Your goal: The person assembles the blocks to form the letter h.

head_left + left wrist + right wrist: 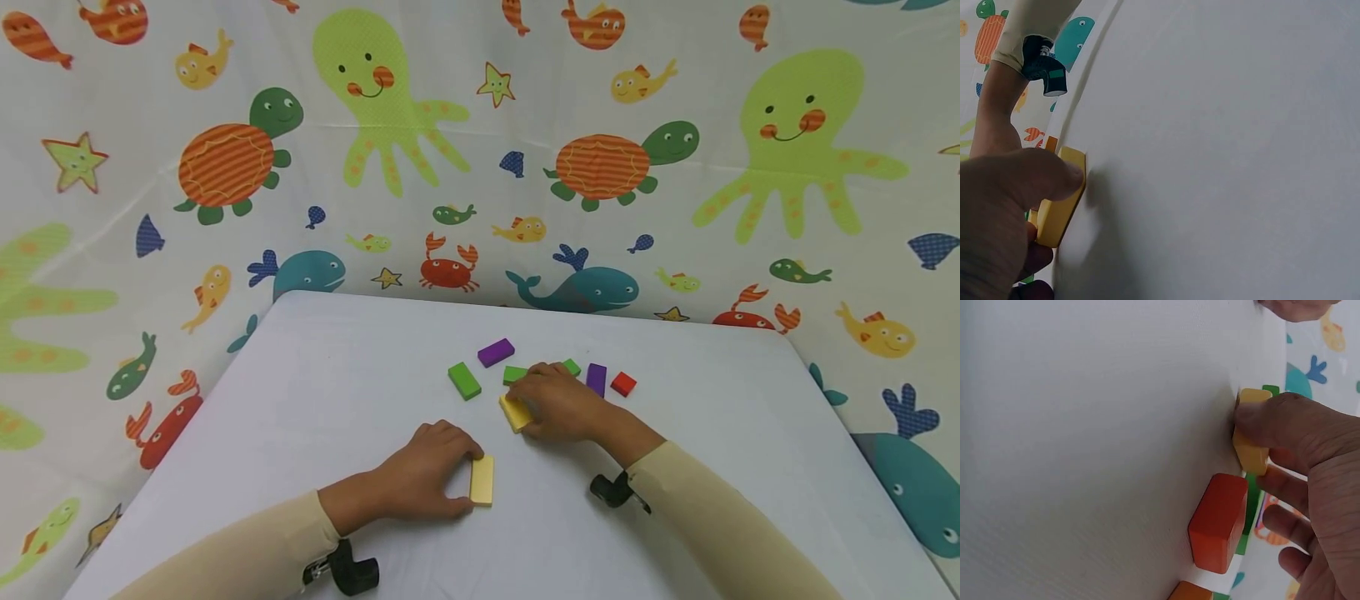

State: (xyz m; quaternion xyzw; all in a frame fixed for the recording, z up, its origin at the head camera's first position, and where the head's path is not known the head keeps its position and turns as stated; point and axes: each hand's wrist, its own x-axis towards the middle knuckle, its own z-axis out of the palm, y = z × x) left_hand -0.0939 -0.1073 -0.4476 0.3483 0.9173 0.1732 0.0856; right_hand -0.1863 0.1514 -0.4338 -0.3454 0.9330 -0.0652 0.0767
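My left hand (422, 475) holds a yellow block (482, 481) by its two ends, thumb at the near end and a finger at the far end. In the left wrist view the thumb presses on that yellow block (1060, 209). Further off and to the right, my right hand (558, 404) pinches a second yellow block (516, 413) between thumb and fingers, just in front of a green block (514, 375). A red block (1217, 524) stands beside the right hand in the right wrist view; the head view does not show it clearly.
Behind the hands lie another green block (465, 381), a purple block (496, 352), a second purple block (596, 379) and a small red block (623, 383). The white table (330, 375) meets a sea-animal curtain (450, 150) at its far edge.
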